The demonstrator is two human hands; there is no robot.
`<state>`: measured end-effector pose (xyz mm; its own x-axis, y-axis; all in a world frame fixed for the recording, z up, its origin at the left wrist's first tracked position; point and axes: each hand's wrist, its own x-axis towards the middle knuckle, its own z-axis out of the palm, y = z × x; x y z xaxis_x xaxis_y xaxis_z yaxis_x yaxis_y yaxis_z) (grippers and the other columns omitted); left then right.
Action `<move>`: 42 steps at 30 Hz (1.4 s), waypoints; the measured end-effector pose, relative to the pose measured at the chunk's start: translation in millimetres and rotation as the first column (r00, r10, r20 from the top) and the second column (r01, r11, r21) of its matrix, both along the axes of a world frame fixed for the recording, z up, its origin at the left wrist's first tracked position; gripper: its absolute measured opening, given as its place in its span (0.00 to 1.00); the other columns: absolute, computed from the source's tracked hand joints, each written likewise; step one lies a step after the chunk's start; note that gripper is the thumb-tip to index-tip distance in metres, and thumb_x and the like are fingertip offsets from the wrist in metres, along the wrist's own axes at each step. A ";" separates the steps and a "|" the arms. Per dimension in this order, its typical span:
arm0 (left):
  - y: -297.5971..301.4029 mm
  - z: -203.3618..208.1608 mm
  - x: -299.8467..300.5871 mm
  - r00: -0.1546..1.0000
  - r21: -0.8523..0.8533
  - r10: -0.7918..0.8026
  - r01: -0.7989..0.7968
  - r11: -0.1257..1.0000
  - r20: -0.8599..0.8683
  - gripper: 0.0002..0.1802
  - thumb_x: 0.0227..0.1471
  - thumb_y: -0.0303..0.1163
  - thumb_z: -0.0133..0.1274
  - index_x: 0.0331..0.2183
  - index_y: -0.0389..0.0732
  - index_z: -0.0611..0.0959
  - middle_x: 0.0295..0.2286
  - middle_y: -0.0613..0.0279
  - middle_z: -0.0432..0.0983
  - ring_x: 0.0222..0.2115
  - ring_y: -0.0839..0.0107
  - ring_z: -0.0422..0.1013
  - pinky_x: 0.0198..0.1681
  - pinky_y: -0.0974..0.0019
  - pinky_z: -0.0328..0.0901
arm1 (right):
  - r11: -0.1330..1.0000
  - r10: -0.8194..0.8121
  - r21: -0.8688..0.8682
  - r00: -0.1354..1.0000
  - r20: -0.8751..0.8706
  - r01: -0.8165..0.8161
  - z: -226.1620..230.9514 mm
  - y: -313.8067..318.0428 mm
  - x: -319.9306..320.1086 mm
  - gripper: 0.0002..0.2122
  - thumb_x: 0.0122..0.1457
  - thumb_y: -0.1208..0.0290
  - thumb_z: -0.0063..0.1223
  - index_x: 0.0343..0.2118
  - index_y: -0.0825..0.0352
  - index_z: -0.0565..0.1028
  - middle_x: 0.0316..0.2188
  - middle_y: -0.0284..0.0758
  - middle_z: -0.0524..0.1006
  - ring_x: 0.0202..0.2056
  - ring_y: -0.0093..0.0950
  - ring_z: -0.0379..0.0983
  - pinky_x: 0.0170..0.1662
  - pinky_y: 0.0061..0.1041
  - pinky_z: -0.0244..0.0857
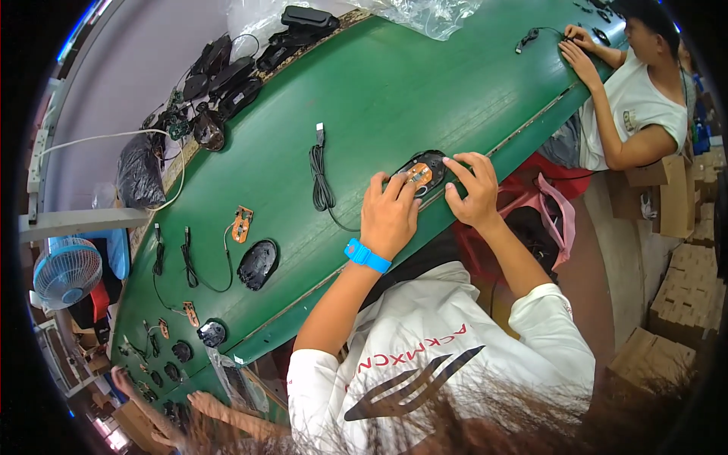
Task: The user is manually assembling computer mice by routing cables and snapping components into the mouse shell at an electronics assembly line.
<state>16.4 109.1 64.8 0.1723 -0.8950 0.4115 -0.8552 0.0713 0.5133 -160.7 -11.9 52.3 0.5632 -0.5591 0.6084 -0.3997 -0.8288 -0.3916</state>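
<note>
A black computer mouse base point(435, 168) with an orange circuit board point(418, 176) in it lies on the green worktop in front of me. My left hand point(390, 215), below a blue wristband, is closed on the base's left end, fingertips on the board. Around the right end curve the fingers of my right hand point(475, 188), with the index fingertip at the rim and the thumb by the near edge. A black coiled USB cable point(321, 182) lies to the left, its lead passing under my left hand.
Farther left on the green worktop point(364, 83) are a black mouse shell point(258, 265), an orange board point(242, 224) and coiled cables. Black parts point(227, 80) are heaped along the far edge. A co-worker point(637, 106) handles parts at far right; another person's arm point(227, 413) reaches in lower left.
</note>
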 end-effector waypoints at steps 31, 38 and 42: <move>136.8 18.8 46.7 0.930 -0.060 0.340 -0.350 0.935 -0.138 0.21 0.46 0.19 0.58 0.46 0.36 0.82 0.51 0.48 0.75 0.55 0.47 0.69 0.60 0.48 0.62 | 0.985 -0.078 0.158 0.995 0.054 0.069 7.2 -3.9 2.0 0.21 0.50 0.72 0.59 0.50 0.65 0.81 0.46 0.41 0.77 0.51 0.42 0.72 0.56 0.39 0.67; 232.2 -28.7 57.4 0.655 -0.078 0.756 -0.753 0.654 0.015 0.22 0.48 0.20 0.57 0.47 0.35 0.81 0.50 0.47 0.74 0.55 0.48 0.68 0.61 0.48 0.60 | 0.991 -0.087 0.100 0.996 -0.032 0.090 14.6 -174.2 37.0 0.22 0.55 0.67 0.57 0.55 0.65 0.78 0.55 0.46 0.78 0.56 0.45 0.72 0.63 0.39 0.63; 197.3 -30.1 62.8 0.662 -0.144 0.749 -0.745 0.651 -0.035 0.25 0.47 0.22 0.58 0.50 0.34 0.79 0.52 0.47 0.71 0.56 0.46 0.65 0.61 0.47 0.59 | 0.962 -0.270 0.031 0.961 -0.058 0.272 -2.7 -301.9 56.1 0.24 0.59 0.66 0.51 0.59 0.65 0.75 0.56 0.49 0.77 0.59 0.47 0.72 0.64 0.40 0.63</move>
